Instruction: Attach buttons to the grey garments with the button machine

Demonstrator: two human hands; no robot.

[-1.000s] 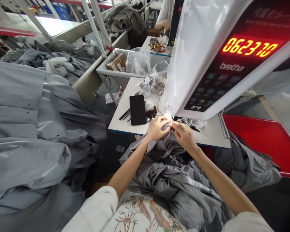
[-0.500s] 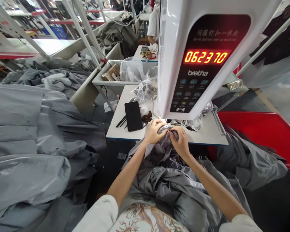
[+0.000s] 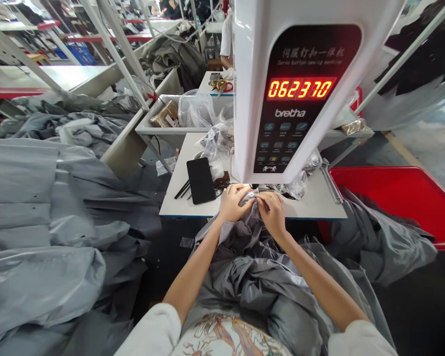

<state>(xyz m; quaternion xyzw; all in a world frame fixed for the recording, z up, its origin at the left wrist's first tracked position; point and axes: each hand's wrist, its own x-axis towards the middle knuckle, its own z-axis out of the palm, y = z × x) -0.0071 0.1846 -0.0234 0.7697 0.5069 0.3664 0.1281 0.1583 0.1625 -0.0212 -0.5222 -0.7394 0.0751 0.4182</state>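
Observation:
A shiny grey garment (image 3: 244,277) lies bunched over my lap, its upper end raised to the table's front edge. My left hand (image 3: 234,203) is closed on that end, thumb on the near side. Close beside it, my right hand (image 3: 272,210) pinches the same cloth between thumb and fingers. Both hands are below the head of a white button sewing machine (image 3: 296,123), whose red display reads 062370. The machine's needle area is mostly hidden behind its head and my fingers.
A black phone (image 3: 200,181) and dark thin sticks (image 3: 183,189) lie on the white table (image 3: 174,202), left of my hands. Clear plastic bags (image 3: 219,141) are behind. Grey cloth (image 3: 40,207) is heaped at left. A red bin (image 3: 385,190) stands at right.
The whole view has shifted slightly, so the machine sits farther left in it. My hands stay on the cloth; the right fingers have drawn in a little closer to the left thumb.

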